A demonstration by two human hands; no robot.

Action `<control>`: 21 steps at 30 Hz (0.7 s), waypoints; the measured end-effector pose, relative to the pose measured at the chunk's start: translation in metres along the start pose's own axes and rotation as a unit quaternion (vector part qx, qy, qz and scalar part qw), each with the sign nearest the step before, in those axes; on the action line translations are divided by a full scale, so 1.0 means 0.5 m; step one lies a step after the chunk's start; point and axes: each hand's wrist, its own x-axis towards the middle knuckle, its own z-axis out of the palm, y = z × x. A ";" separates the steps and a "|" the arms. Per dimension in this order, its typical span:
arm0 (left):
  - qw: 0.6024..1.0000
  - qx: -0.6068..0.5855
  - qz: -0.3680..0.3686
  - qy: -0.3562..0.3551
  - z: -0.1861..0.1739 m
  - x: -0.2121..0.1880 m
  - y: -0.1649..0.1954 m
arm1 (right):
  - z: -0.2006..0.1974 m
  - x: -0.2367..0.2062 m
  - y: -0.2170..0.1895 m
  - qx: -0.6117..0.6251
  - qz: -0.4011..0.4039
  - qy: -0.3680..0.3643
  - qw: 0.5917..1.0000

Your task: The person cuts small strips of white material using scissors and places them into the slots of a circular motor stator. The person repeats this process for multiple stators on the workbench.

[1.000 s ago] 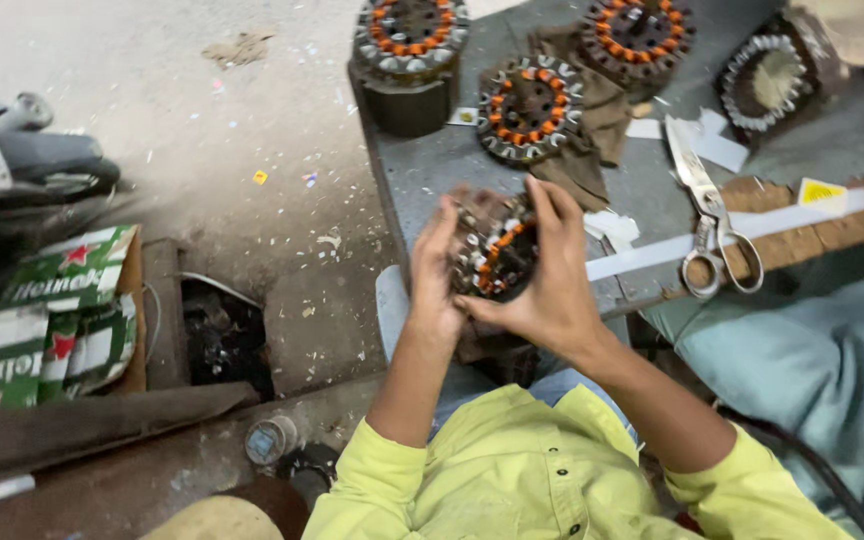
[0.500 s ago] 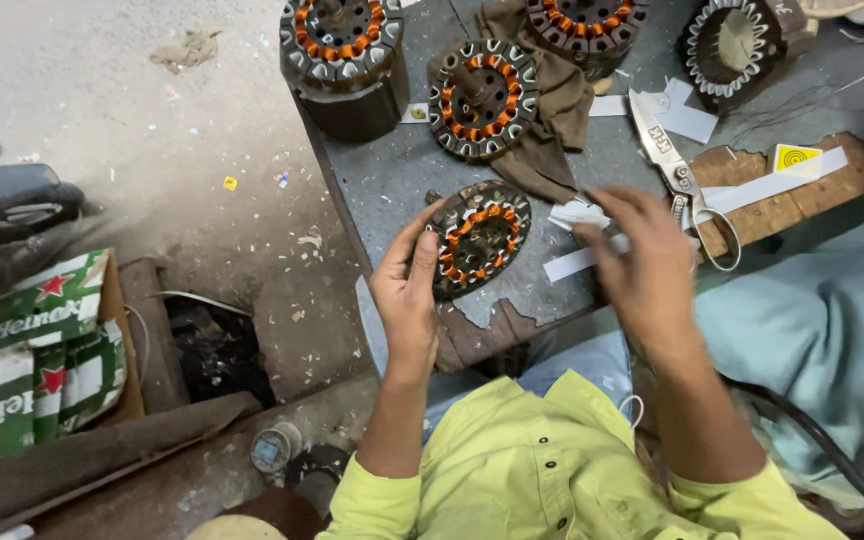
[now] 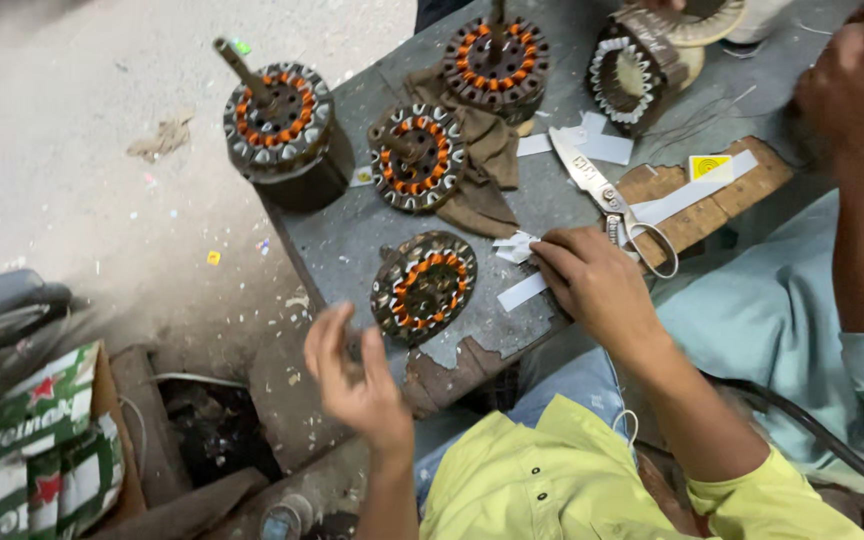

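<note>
On the grey worktable (image 3: 352, 240), the stator (image 3: 424, 287) lies flat, released; beside it the left hand (image 3: 352, 375) hangs open and empty, while the right hand (image 3: 592, 280) pinches white paper strips (image 3: 517, 248).

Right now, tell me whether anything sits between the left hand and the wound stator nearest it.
Nothing visible does. The left hand hangs open just off the table edge, and the nearest stator lies flat beside it with only bare tabletop between. The right hand rests apart on paper strips.

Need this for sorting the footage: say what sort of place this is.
Probably a small motor-rewinding repair workshop: wound stators with copper coils on a worn bench, scissors and paper strips beside them.
</note>
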 end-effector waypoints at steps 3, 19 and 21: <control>0.995 0.053 0.070 -0.050 0.007 -0.036 0.028 | -0.010 -0.010 -0.001 0.026 0.007 0.028 0.999; 0.960 -0.024 -0.119 -0.252 0.113 -0.077 0.011 | -0.044 -0.091 -0.024 0.134 0.065 0.031 0.988; 0.949 -0.088 -0.174 -0.248 0.111 -0.078 0.000 | -0.062 -0.080 0.007 0.065 0.143 0.082 0.984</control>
